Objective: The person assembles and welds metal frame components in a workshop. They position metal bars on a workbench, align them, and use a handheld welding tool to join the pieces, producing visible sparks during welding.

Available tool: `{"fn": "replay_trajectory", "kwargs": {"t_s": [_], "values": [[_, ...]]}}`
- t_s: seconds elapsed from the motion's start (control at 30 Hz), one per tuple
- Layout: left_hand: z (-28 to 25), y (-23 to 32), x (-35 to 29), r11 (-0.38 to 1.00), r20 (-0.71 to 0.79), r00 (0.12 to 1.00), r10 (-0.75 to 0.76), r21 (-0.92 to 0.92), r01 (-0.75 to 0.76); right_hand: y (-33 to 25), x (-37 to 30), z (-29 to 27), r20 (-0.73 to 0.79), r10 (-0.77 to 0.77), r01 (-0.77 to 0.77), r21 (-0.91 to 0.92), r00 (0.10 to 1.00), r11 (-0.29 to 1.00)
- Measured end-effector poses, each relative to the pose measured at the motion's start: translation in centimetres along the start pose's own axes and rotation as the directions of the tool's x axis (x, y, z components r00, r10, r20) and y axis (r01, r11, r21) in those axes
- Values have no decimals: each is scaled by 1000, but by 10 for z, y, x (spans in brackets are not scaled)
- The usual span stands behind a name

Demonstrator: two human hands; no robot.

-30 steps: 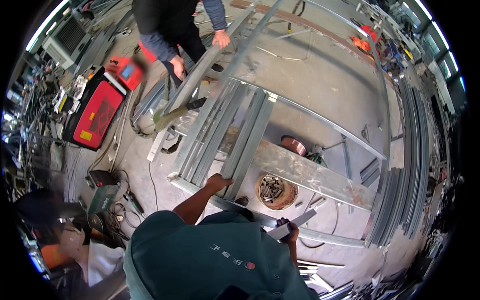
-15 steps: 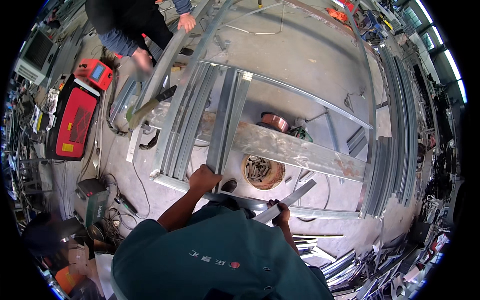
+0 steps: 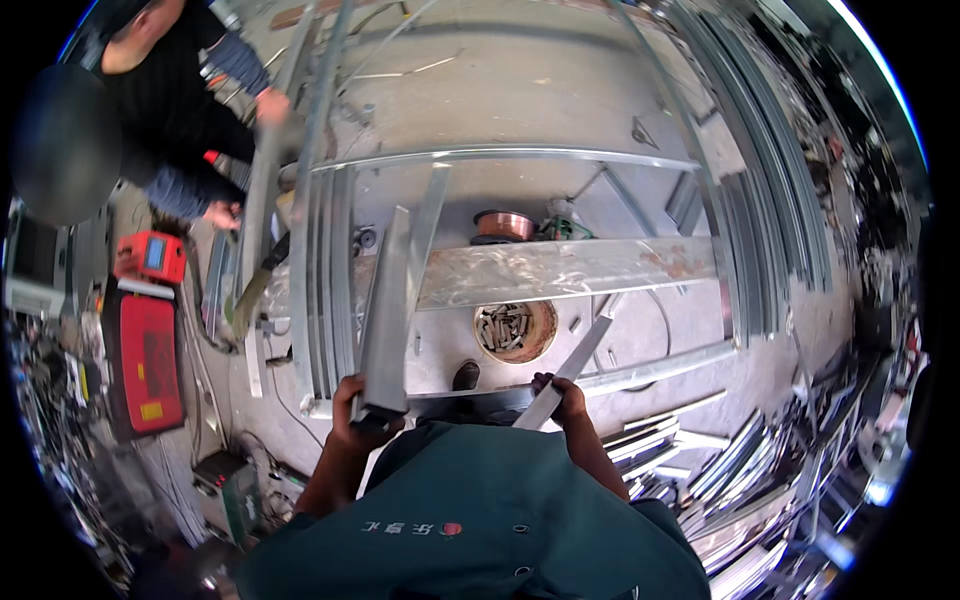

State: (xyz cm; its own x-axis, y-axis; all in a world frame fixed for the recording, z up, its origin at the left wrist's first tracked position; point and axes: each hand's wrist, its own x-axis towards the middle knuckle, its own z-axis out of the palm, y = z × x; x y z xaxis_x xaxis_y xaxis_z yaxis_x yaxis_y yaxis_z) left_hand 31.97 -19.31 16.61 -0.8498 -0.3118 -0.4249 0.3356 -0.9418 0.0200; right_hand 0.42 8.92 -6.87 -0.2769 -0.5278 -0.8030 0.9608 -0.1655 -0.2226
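Observation:
My left hand [image 3: 346, 415] is closed around the near end of a grey square metal tube [image 3: 388, 315], which is tilted up over the frame with its dark end towards me. In my right hand [image 3: 569, 398] is a shorter metal bar [image 3: 581, 357], slanting away to the right above the near rail. Both hands are close to the near side of a large galvanized metal frame [image 3: 660, 364]. Several parallel tubes [image 3: 338, 270] lie lengthwise inside its left side. Another slim tube [image 3: 432, 215] slants beside the tube in my left hand.
Past the near rail stands a round bucket [image 3: 549, 340] of metal offcuts. A wide metal beam [image 3: 590, 268] crosses beyond it, with a copper wire spool [image 3: 505, 225] behind. Another person [image 3: 165, 90] works at the far left near a red machine [image 3: 150, 355]. Long profiles [image 3: 765, 270] are stacked right.
My left hand has lifted the square tube off the frame and brought its near end towards me. The right hand still holds its bar. The view has shifted.

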Motion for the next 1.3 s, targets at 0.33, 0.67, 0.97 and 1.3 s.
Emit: {"fn": "replay_trajectory", "kwargs": {"t_s": [0.33,0.67,0.97,1.3], "values": [[10,-20,-14,938,6,999,-44,344,39,-21,-76,85,191,-243,278,-188,951,942],[110,-116,73,493,-144,895,-423,792,361,-41,-196,103,203,-535,556,-63,820,829],[164,-312,152,-88,-309,500,-809,904,417,-97,-246,-34,224,-832,861,-120,509,494],[118,-617,211,-342,-634,131,-762,566,750,-136,-259,-282,-137,-652,630,465,746,622]]}}
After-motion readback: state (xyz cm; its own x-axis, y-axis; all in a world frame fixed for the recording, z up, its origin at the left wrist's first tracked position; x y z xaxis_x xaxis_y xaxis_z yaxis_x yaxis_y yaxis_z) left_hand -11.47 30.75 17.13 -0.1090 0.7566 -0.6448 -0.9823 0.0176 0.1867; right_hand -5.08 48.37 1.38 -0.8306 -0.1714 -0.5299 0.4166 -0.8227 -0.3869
